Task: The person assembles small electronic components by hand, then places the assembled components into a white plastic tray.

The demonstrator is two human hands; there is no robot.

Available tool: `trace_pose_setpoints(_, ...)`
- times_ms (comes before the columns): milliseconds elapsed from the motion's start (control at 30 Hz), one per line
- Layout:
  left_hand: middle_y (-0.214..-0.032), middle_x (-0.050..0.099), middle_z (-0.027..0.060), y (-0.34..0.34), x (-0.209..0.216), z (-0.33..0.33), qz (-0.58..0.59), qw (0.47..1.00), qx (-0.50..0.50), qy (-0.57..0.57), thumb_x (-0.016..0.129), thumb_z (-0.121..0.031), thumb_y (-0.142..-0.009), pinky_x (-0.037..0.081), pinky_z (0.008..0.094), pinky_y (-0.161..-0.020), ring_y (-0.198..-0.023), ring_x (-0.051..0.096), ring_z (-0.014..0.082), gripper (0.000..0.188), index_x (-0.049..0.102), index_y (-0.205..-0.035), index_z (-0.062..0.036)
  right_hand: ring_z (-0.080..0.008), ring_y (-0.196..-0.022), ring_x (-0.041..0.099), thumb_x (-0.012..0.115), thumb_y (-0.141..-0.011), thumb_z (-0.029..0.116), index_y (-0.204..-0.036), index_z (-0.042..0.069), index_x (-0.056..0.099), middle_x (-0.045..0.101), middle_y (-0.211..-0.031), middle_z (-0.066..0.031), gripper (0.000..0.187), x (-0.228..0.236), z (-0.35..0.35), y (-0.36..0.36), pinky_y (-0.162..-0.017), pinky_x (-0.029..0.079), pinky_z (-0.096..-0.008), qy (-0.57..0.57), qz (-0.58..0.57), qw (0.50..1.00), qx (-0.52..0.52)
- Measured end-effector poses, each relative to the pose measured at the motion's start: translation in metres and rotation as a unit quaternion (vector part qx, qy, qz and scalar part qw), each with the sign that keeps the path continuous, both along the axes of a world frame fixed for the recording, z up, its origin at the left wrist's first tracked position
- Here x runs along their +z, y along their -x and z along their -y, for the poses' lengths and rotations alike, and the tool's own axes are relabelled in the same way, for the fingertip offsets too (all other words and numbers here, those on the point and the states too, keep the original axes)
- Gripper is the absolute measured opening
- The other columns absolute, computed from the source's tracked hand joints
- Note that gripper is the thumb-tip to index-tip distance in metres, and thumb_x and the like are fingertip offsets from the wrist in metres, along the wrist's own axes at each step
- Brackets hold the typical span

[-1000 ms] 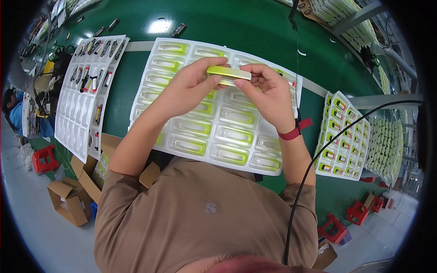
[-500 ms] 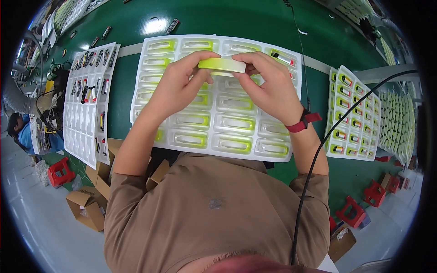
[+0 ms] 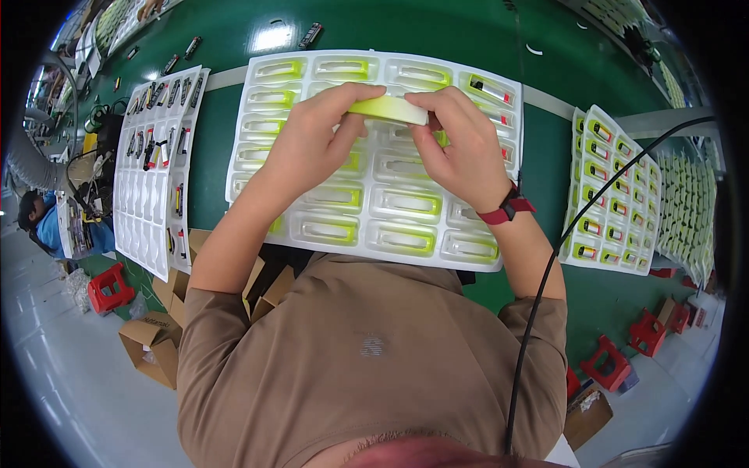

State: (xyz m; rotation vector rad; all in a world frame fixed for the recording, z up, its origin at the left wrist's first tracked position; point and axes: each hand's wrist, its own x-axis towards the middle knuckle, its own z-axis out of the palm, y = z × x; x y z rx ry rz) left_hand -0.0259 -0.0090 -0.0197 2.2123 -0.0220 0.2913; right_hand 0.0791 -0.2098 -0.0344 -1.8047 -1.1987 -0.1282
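My left hand (image 3: 318, 136) and my right hand (image 3: 462, 148) hold one slim, slightly curved plastic casing (image 3: 388, 109) between them. It fades from yellow-green at the left end to white at the right. Thumbs and forefingers pinch its two ends. Beneath it lies a white moulded tray (image 3: 367, 210), whose compartments hold similar yellow-green-edged casings. Toward the tray's upper right, a casing contains a battery-like insert (image 3: 490, 90) with dark and red ends; more red ends show below it, partly behind my right hand. A red band circles my right wrist.
On the left stands another white tray (image 3: 139, 210) with dark, stick-like parts in its upper cells. To the right, a tray (image 3: 605, 267) holds filled casings. A black cable (image 3: 541, 285) hangs across my right arm. Cardboard boxes (image 3: 152, 355) and red stools (image 3: 607, 363) stand on the floor.
The casing has tipped, its white right end now slightly lower and more edge-on. Both hands keep their hold. The whole view has shifted a little.
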Motion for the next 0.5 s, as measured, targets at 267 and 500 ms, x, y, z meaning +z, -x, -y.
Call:
trace_pose_setpoints(267, -0.094, 0.071, 0.0069, -0.019, -0.009, 0.014, -0.119, 0.950, -0.062, 0.282, 0.062, -0.005, -0.097, 0.050, 0.0233, -0.065, -0.078, 0.064, 0.0047, 0.029, 0.068, -0.126, -0.0057, -0.0174, -0.064, 0.061, 0.072, -0.085, 0.004, -0.103, 0.000, 0.067, 0.062, -0.080, -0.0092, 0.020, 0.009, 0.030, 0.004, -0.058, 0.049, -0.0296, -0.010, -0.121, 0.992, -0.033)
trace_pose_setpoints(500, -0.099, 0.061, 0.0076, -0.016, 0.000, 0.092, 0.123, 0.968, -0.180, -0.120, 0.070, -0.005, -0.082, 0.052, 0.0368, -0.071, -0.087, 0.062, 0.0260, 0.015, 0.070, -0.097, -0.0087, -0.0252, -0.075, 0.062, 0.070, -0.086, 0.005, -0.102, 0.002, 0.072, 0.068, -0.087, -0.0111, 0.016, -0.005, 0.125, 0.008, -0.070, 0.050, -0.0333, 0.097, -0.139, 0.973, -0.158)
